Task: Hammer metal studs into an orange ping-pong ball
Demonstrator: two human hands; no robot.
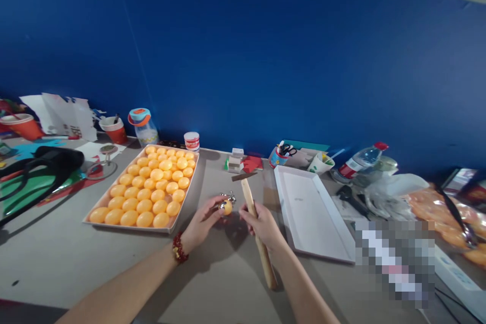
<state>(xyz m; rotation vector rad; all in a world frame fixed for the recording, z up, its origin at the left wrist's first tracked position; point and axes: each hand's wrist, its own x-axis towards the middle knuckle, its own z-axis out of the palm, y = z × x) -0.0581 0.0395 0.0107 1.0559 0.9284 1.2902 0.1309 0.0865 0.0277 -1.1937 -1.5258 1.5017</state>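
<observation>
My left hand (pixel 202 224) pinches an orange ball (pixel 227 207) against a small shiny metal piece (pixel 229 197) just above the grey table. A red bead bracelet sits on that wrist. My right hand (pixel 261 225) is wrapped round the wooden handle of a small hammer (pixel 253 221), whose dark head (pixel 244 176) points away from me. The two hands are close together at the table's middle. To the left lies a shallow tray (pixel 93 210) filled with several rows of orange balls.
An empty white tray (pixel 315 212) lies right of my hands. Along the blue back wall stand red cups (pixel 114 130), a jar (pixel 144 125), a small tub (pixel 192 140), a pen cup with scissors (pixel 281 156) and a water bottle (pixel 360 161). A bag of orange balls (pixel 429 203) sits far right.
</observation>
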